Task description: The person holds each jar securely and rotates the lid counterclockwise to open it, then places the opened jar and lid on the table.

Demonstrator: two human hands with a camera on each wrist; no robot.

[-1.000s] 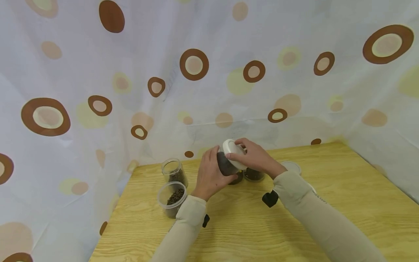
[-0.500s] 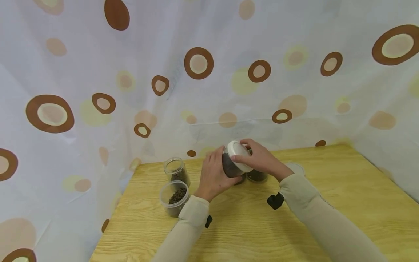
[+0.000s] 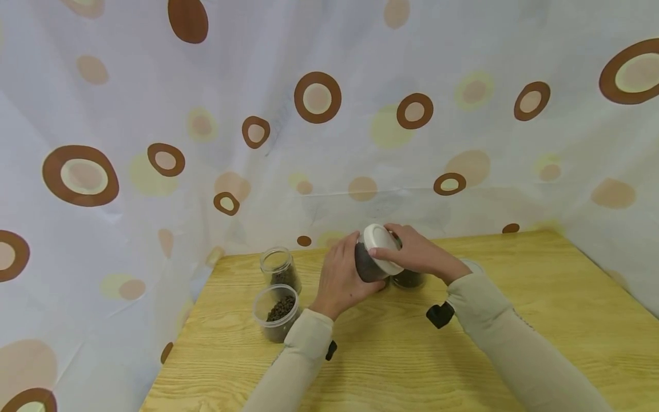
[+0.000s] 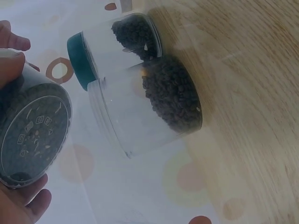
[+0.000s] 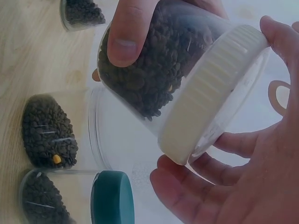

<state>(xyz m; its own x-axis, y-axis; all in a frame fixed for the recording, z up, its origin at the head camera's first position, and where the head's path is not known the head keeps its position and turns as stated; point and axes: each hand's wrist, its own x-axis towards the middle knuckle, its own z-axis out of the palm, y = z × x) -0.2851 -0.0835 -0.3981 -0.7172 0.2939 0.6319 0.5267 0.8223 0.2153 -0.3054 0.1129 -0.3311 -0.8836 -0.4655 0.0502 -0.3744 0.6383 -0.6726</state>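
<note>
Both hands hold a clear jar of dark beans, tilted above the table. My left hand grips its body, thumb across the side. Fingers and thumb of my right hand are curled round the edge of the white ribbed lid, which sits on the jar's mouth. Its underside, with embossed marks, faces the left wrist camera. Just beyond stand a lidless jar partly filled with dark beans and a jar with a teal lid; in the head view my hands partly hide them.
On the left of the wooden table stand an open glass jar and, in front of it, a wide clear tub, both holding dark beans. A pale round lid lies behind my right wrist. Spotted sheeting surrounds the table.
The head view has turned slightly left, so everything sits further right. Hands and jar have also shifted a little right together, the grip on body and lid much the same.
</note>
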